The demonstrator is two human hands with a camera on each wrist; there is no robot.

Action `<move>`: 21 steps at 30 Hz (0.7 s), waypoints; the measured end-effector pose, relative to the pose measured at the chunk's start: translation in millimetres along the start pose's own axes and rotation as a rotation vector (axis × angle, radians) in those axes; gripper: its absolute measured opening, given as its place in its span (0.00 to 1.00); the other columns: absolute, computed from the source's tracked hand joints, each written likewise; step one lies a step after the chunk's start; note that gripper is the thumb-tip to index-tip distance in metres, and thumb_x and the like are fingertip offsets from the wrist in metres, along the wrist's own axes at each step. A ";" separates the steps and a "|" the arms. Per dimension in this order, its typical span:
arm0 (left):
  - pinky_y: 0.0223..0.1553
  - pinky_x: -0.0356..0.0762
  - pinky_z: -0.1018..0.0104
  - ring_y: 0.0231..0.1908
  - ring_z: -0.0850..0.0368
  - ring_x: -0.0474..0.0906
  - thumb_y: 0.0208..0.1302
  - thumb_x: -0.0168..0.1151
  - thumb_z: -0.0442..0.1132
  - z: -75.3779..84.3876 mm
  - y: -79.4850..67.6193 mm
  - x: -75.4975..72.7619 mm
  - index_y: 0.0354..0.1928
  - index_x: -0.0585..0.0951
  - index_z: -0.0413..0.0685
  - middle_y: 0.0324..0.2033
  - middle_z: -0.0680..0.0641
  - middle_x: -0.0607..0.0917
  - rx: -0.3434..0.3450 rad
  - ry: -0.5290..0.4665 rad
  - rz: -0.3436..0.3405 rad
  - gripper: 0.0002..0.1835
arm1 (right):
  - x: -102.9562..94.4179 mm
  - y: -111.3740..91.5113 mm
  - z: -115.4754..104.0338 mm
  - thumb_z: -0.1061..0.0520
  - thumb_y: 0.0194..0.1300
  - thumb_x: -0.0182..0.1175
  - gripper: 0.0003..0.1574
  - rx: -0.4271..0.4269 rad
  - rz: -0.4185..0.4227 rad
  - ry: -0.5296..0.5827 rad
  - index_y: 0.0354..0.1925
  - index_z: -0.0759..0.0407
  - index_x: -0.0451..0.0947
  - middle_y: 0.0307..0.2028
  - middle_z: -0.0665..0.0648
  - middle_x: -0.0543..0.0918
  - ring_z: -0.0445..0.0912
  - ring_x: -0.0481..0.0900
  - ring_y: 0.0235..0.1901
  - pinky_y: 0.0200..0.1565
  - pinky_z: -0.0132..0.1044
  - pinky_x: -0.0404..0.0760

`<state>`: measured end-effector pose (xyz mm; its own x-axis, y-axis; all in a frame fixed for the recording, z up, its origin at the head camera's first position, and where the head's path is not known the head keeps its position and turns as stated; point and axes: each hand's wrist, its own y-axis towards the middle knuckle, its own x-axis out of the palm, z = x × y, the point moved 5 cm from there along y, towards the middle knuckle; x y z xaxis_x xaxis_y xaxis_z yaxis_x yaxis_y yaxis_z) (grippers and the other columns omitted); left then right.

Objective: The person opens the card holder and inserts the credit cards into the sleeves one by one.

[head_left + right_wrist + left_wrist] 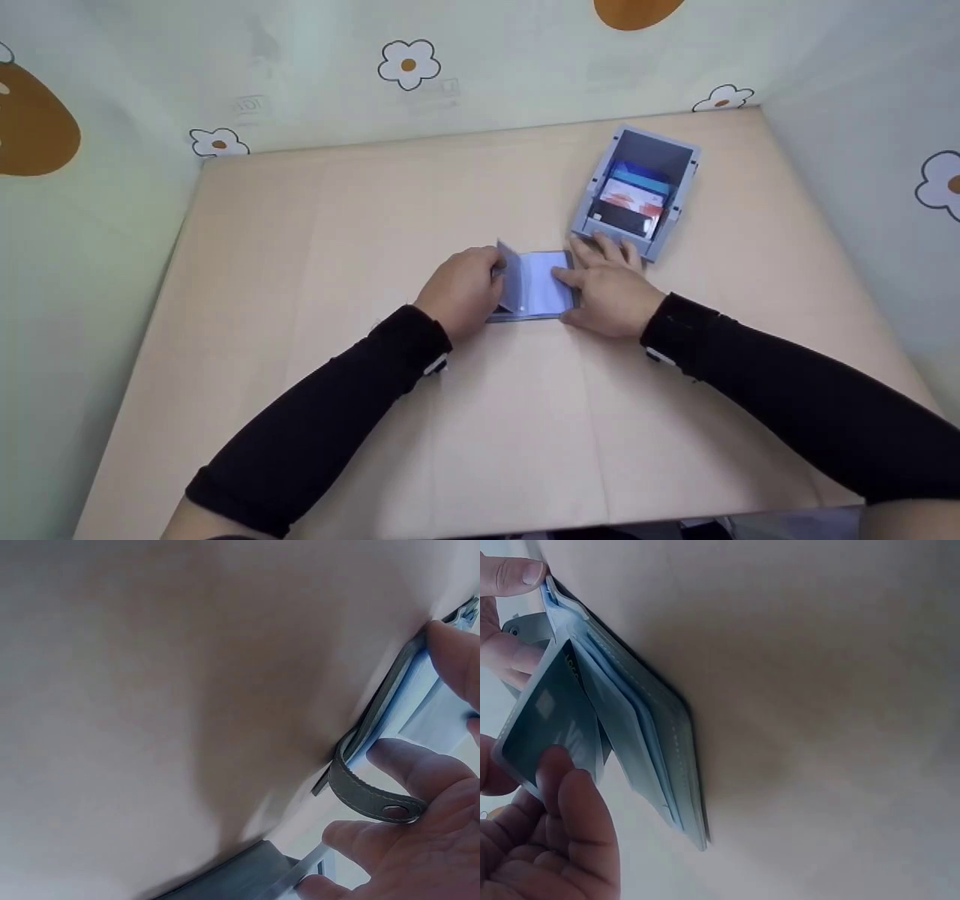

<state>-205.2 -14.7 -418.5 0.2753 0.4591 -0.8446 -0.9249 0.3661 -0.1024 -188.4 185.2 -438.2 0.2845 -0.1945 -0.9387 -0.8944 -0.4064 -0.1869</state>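
Observation:
A small grey card holder [547, 289] with clear sleeve pages lies open on the table. My left hand [461, 292] pinches one raised sleeve page [511, 277] between thumb and fingers. In the left wrist view a dark card [551, 716] shows inside that page, with other pages fanned below. My right hand [611, 296] rests on the holder's right side, its thumb at the near edge and a finger pressing the pale inner page. A strap with a snap hole [375, 799] curves up beside that finger in the right wrist view.
Just beyond my right hand stands a grey open bin [595, 187], its near wall right at the fingertips. Several cards [634, 196] lie inside it, blue, white-and-red and black. Flower-patterned sheeting [322, 82] surrounds the table [360, 217] at the back and sides.

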 end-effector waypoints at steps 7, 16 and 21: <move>0.55 0.84 0.57 0.48 0.54 0.84 0.76 0.59 0.38 -7.4 -1.1 -3.0 0.54 0.84 0.43 0.48 0.46 0.89 -0.025 0.019 0.008 0.12 | -0.7 0.6 -0.3 0.45 0.61 0.76 0.46 -0.008 0.001 -0.008 0.74 0.51 0.74 0.84 0.66 0.50 0.71 0.41 0.81 0.73 0.73 0.39; 0.51 0.85 0.58 0.43 0.55 0.84 0.74 0.62 0.38 -20.7 -2.5 -2.3 0.56 0.85 0.46 0.47 0.46 0.91 -0.042 0.054 -0.016 0.13 | 0.1 1.2 0.4 0.44 0.62 0.75 0.46 -0.009 -0.004 -0.008 0.74 0.52 0.74 0.84 0.66 0.49 0.71 0.39 0.81 0.73 0.73 0.37; 0.57 0.83 0.57 0.47 0.55 0.85 0.73 0.63 0.39 -26.0 -1.5 -0.2 0.62 0.84 0.46 0.53 0.45 0.90 -0.048 0.099 -0.043 0.18 | -0.2 -0.1 1.3 0.44 0.61 0.75 0.46 -0.010 0.009 -0.007 0.74 0.53 0.74 0.84 0.66 0.50 0.72 0.41 0.81 0.73 0.73 0.38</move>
<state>-210.7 -36.5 -431.8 0.2899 0.3605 -0.8866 -0.9250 0.3434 -0.1629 -188.8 186.4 -438.4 0.2738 -0.1921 -0.9424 -0.8935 -0.4135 -0.1753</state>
